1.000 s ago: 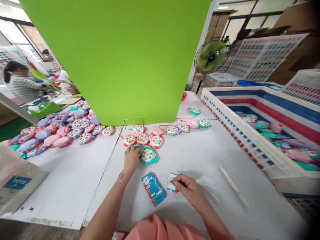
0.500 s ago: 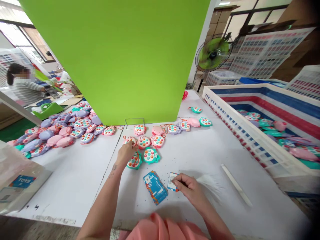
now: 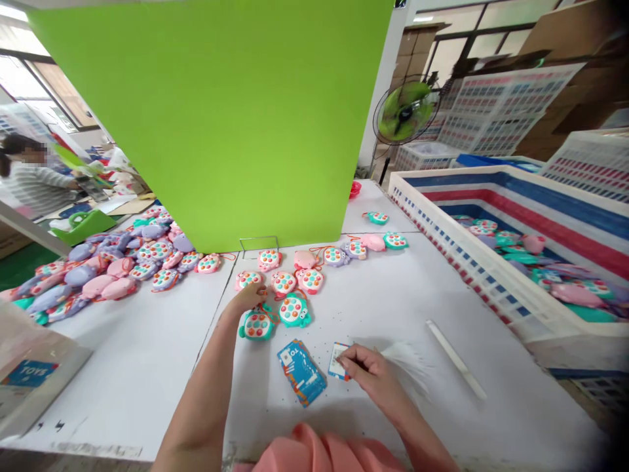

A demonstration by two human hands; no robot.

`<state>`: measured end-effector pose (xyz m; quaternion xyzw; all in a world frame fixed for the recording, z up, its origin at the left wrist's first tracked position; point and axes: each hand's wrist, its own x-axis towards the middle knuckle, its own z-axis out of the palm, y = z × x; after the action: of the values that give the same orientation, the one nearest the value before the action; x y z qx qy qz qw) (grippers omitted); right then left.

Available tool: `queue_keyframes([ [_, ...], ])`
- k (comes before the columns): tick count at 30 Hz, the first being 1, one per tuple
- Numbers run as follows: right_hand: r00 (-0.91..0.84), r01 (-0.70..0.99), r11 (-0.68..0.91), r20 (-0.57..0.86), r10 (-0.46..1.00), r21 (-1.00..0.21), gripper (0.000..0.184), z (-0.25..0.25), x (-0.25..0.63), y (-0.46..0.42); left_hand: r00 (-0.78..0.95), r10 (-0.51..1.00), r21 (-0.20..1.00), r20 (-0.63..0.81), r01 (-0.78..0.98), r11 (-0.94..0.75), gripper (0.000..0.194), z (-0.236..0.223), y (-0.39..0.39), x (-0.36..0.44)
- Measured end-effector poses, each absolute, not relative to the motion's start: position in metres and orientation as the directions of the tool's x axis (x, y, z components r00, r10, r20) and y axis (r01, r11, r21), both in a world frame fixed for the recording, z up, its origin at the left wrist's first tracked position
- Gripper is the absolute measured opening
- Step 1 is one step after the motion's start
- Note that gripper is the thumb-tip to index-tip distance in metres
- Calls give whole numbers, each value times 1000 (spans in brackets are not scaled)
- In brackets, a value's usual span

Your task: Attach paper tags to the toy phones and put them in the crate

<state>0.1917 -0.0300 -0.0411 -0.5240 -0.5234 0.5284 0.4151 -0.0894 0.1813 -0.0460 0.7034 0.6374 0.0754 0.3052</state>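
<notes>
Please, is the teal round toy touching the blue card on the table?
Apart: the head view shows bare white table between the teal round toy and the blue card.

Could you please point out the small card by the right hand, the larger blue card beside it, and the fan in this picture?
Small card (image 3: 336, 360), head view, on its exposed left part.
Blue card (image 3: 301, 372), head view, on its middle.
Fan (image 3: 405, 113), head view, on its central hub.
</notes>
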Motion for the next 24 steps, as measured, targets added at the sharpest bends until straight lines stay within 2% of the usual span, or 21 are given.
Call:
queue_keyframes([
  [2, -107, 103, -103, -114, 988, -989, 30, -40, 190, -29, 142, 949, 523, -283, 852, 28, 21, -48, 183, -90],
  [7, -123, 99, -98, -110, 986, -990, 30, -43, 187, -28, 45, 973, 505, -226, 859, 78, 28, -58, 195, -80],
  [11, -112, 102, -96, -107, 988, -990, 30, -44, 190, -30, 51, 974, 548, -219, 833, 80, 26, -63, 200, -74],
  [18, -113, 111, -94, -106, 988, -989, 29, -41, 193, -31, 35, 982, 735, -185, 669, 115, 18, -42, 187, -68],
  [24, -73, 63, -104, -108, 991, -993, 27, -28, 191, -23, 275, 954, 928, -118, 373, 7, 31, -13, 150, -25],
])
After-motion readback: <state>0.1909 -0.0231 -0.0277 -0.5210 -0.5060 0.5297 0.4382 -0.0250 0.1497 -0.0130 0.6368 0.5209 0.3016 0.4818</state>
